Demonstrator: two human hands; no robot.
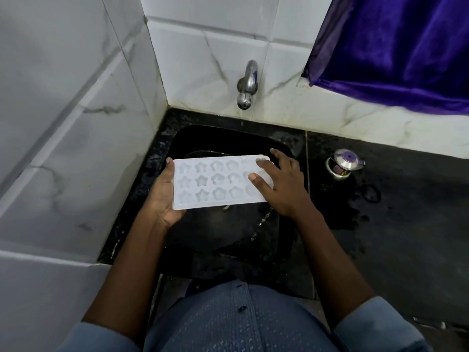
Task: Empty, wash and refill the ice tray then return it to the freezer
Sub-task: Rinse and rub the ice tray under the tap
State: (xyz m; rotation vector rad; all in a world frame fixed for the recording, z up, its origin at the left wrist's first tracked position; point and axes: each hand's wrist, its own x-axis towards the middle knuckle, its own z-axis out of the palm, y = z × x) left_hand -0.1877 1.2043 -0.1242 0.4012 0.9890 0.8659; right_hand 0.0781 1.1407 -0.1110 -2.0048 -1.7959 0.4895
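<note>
A white ice tray (215,182) with star and flower shaped cells is held level over the black sink (228,232). My left hand (162,196) grips its left end from underneath, thumb over the near edge. My right hand (279,184) lies flat on the tray's right end, fingers spread across the cells. A thin trickle of water (262,222) falls from the tray's near right corner into the sink. The steel tap (247,83) on the tiled wall above shows no running water.
A small steel pot with a lid (342,166) stands on the wet black counter (406,212) right of the sink. White marble tiles (63,123) close the left and back. A purple curtain (393,47) hangs at the upper right.
</note>
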